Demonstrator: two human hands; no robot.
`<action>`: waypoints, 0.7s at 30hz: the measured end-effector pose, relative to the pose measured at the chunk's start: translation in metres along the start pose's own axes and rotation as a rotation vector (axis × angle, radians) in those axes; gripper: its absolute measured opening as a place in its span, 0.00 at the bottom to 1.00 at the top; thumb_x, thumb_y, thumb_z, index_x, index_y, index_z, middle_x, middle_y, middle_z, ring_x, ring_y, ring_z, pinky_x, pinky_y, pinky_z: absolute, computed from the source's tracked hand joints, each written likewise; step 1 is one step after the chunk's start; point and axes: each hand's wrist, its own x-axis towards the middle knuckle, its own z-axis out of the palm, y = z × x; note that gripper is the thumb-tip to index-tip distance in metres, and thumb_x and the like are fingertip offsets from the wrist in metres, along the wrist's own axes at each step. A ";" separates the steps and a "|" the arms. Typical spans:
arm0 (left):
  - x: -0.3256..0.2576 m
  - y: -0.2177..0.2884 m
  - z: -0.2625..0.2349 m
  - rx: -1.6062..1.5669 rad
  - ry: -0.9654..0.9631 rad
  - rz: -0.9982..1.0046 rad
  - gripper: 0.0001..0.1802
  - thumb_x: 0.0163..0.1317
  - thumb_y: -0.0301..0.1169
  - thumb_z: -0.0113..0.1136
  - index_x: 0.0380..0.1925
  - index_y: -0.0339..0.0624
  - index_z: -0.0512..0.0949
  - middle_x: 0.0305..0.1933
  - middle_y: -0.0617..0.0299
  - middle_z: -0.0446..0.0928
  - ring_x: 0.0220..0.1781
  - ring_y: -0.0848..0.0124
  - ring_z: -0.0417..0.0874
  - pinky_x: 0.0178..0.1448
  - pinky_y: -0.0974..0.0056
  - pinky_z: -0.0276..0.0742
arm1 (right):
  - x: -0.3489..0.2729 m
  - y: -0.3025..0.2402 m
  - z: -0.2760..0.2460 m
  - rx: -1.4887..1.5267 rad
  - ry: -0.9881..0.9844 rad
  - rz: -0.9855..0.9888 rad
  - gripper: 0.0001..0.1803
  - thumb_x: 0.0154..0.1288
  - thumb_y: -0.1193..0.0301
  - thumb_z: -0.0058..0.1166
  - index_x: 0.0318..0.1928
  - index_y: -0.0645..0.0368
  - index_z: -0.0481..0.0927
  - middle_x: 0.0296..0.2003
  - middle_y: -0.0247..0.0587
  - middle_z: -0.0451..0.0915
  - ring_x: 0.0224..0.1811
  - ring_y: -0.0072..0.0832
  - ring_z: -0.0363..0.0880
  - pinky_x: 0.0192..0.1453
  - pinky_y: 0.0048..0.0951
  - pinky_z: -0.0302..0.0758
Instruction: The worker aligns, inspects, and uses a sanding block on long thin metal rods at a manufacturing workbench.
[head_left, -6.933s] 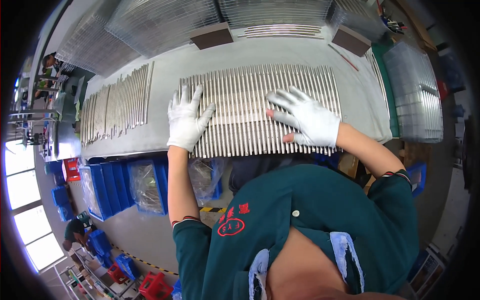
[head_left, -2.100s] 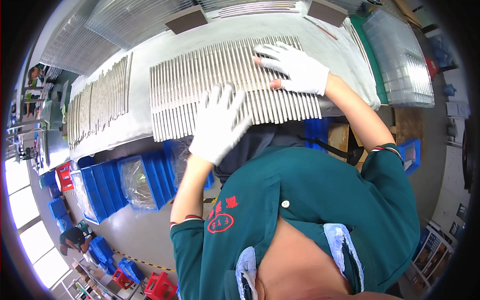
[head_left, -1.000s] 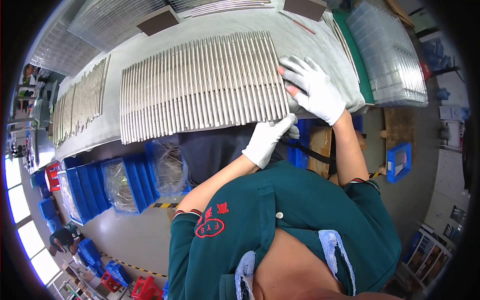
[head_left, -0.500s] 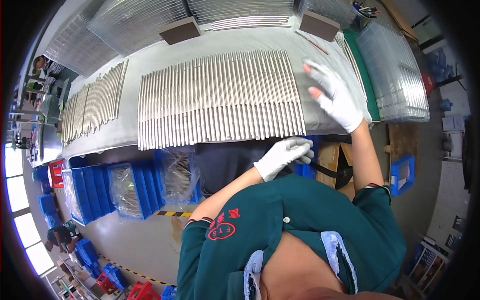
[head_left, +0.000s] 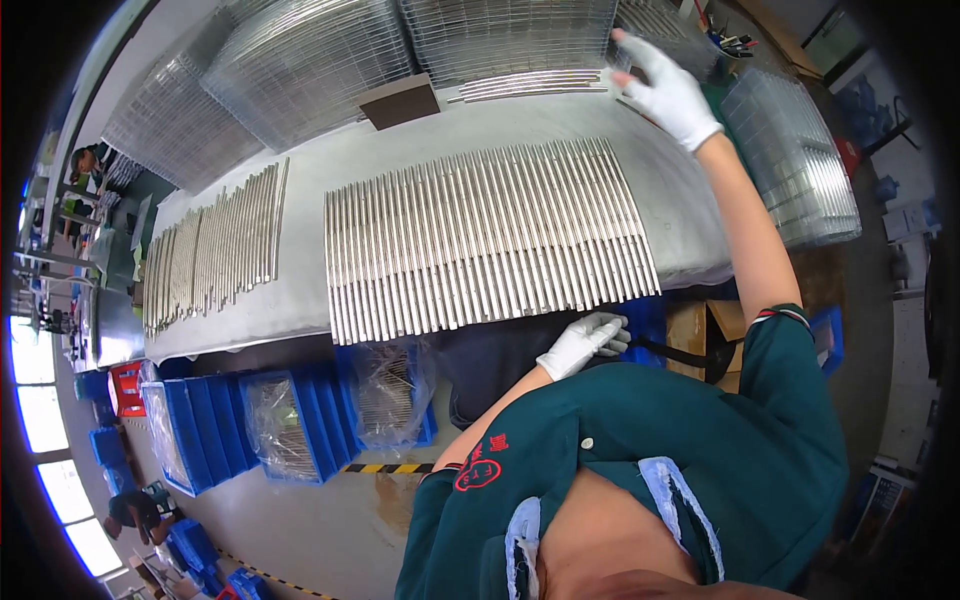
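Observation:
My right hand (head_left: pixel 668 92), in a white glove with bare thumb and fingertip, stretches to the far right of the table. Its thumb and forefinger are apart, with nothing visible between them. A thin reddish stick (head_left: pixel 637 112) lies partly under it. My left hand (head_left: pixel 587 343), also gloved, is held low by the table's front edge, its fingers curled together and nothing seen in them. Just beyond it lies a wide row of slim silvery metal rods (head_left: pixel 480 240), side by side. A smaller, uneven group of rods (head_left: pixel 215 245) lies to the left.
Clear plastic trays (head_left: pixel 510 40) are stacked along the back, with more trays (head_left: pixel 790 150) at the right. A dark block (head_left: pixel 400 101) and several loose rods (head_left: pixel 530 85) lie before them. Blue crates (head_left: pixel 285 425) stand below the table's front edge. A person (head_left: pixel 135 515) is far left.
My right hand has moved away from me to the back right, over where a second dark block stood. My left hand stays low near the edge. The whole view has shifted.

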 end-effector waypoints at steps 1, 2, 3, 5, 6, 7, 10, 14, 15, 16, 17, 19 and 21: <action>0.002 -0.001 0.000 -0.026 -0.010 -0.016 0.20 0.70 0.35 0.51 0.56 0.34 0.67 0.44 0.59 0.76 0.43 0.75 0.78 0.50 0.70 0.76 | 0.006 -0.015 0.016 -0.028 -0.034 -0.072 0.33 0.62 0.56 0.54 0.66 0.51 0.66 0.63 0.44 0.69 0.64 0.38 0.69 0.68 0.34 0.64; 0.001 0.000 0.000 -0.020 -0.016 -0.020 0.20 0.70 0.35 0.51 0.56 0.34 0.67 0.44 0.59 0.76 0.43 0.75 0.78 0.50 0.70 0.76 | 0.013 -0.032 0.039 -0.048 -0.072 -0.148 0.31 0.61 0.58 0.54 0.64 0.52 0.68 0.63 0.43 0.70 0.63 0.37 0.70 0.68 0.36 0.65; -0.001 0.003 0.004 -0.004 0.002 -0.043 0.19 0.70 0.35 0.51 0.56 0.34 0.68 0.44 0.59 0.76 0.43 0.74 0.78 0.50 0.69 0.77 | 0.021 -0.049 0.058 -0.071 -0.127 -0.212 0.33 0.62 0.59 0.54 0.66 0.54 0.65 0.64 0.45 0.67 0.65 0.38 0.68 0.69 0.35 0.63; -0.003 0.005 0.003 0.028 0.035 -0.072 0.18 0.71 0.35 0.50 0.54 0.35 0.70 0.44 0.60 0.76 0.43 0.74 0.78 0.49 0.68 0.77 | 0.040 -0.090 0.090 -0.093 -0.205 -0.289 0.34 0.62 0.60 0.54 0.67 0.55 0.63 0.66 0.47 0.65 0.66 0.40 0.66 0.70 0.36 0.62; -0.004 0.008 0.004 0.036 0.025 -0.075 0.18 0.71 0.35 0.50 0.54 0.35 0.70 0.44 0.60 0.76 0.43 0.74 0.78 0.49 0.68 0.77 | 0.049 -0.109 0.100 -0.100 -0.223 -0.293 0.34 0.62 0.60 0.54 0.67 0.55 0.62 0.66 0.46 0.64 0.66 0.40 0.66 0.70 0.36 0.63; -0.005 0.011 0.007 0.054 0.028 -0.083 0.18 0.71 0.35 0.50 0.55 0.35 0.70 0.44 0.60 0.76 0.44 0.74 0.78 0.49 0.68 0.78 | 0.059 -0.115 0.115 -0.101 -0.160 -0.320 0.33 0.62 0.60 0.54 0.67 0.54 0.63 0.62 0.43 0.68 0.63 0.38 0.69 0.67 0.37 0.66; -0.006 0.011 0.003 0.008 0.022 -0.103 0.18 0.71 0.35 0.50 0.55 0.34 0.70 0.43 0.60 0.76 0.43 0.75 0.78 0.49 0.69 0.77 | 0.077 -0.129 0.148 -0.152 -0.164 -0.303 0.33 0.62 0.60 0.54 0.66 0.52 0.64 0.54 0.39 0.75 0.56 0.37 0.75 0.61 0.38 0.70; -0.007 0.011 0.004 0.032 0.010 -0.083 0.18 0.71 0.35 0.50 0.54 0.33 0.70 0.41 0.60 0.76 0.41 0.74 0.78 0.49 0.69 0.77 | 0.073 -0.144 0.139 -0.222 -0.270 -0.137 0.25 0.62 0.65 0.52 0.62 0.49 0.72 0.48 0.41 0.78 0.50 0.38 0.78 0.56 0.39 0.73; -0.008 0.012 0.006 0.049 0.035 -0.089 0.18 0.71 0.35 0.50 0.54 0.34 0.70 0.41 0.60 0.76 0.41 0.74 0.78 0.49 0.69 0.77 | 0.066 -0.143 0.133 -0.191 -0.200 -0.183 0.21 0.60 0.67 0.54 0.55 0.51 0.76 0.47 0.40 0.78 0.48 0.38 0.79 0.54 0.37 0.76; -0.008 0.012 0.006 0.053 0.026 -0.099 0.18 0.71 0.35 0.50 0.54 0.34 0.70 0.41 0.60 0.76 0.41 0.74 0.78 0.49 0.69 0.77 | 0.058 -0.138 0.124 -0.196 -0.197 -0.171 0.21 0.60 0.67 0.54 0.55 0.51 0.76 0.47 0.40 0.78 0.48 0.38 0.79 0.54 0.37 0.76; -0.009 0.012 0.008 0.055 0.052 -0.107 0.18 0.71 0.35 0.50 0.54 0.34 0.71 0.41 0.59 0.77 0.42 0.74 0.78 0.49 0.68 0.78 | 0.049 -0.130 0.109 -0.102 -0.107 -0.259 0.19 0.58 0.70 0.54 0.52 0.52 0.78 0.46 0.39 0.78 0.48 0.38 0.79 0.55 0.37 0.76; -0.007 0.013 0.009 0.108 0.081 -0.086 0.18 0.71 0.35 0.50 0.54 0.35 0.71 0.43 0.59 0.77 0.43 0.73 0.78 0.51 0.67 0.78 | 0.028 -0.111 0.090 -0.016 0.059 -0.377 0.14 0.52 0.78 0.55 0.42 0.55 0.79 0.44 0.36 0.80 0.47 0.37 0.79 0.55 0.36 0.75; -0.010 0.016 0.011 0.183 0.075 -0.068 0.18 0.71 0.36 0.50 0.55 0.36 0.71 0.45 0.58 0.77 0.43 0.73 0.78 0.52 0.66 0.78 | 0.008 -0.082 0.059 -0.015 0.049 -0.363 0.15 0.50 0.79 0.55 0.41 0.55 0.78 0.43 0.35 0.80 0.47 0.36 0.79 0.54 0.36 0.75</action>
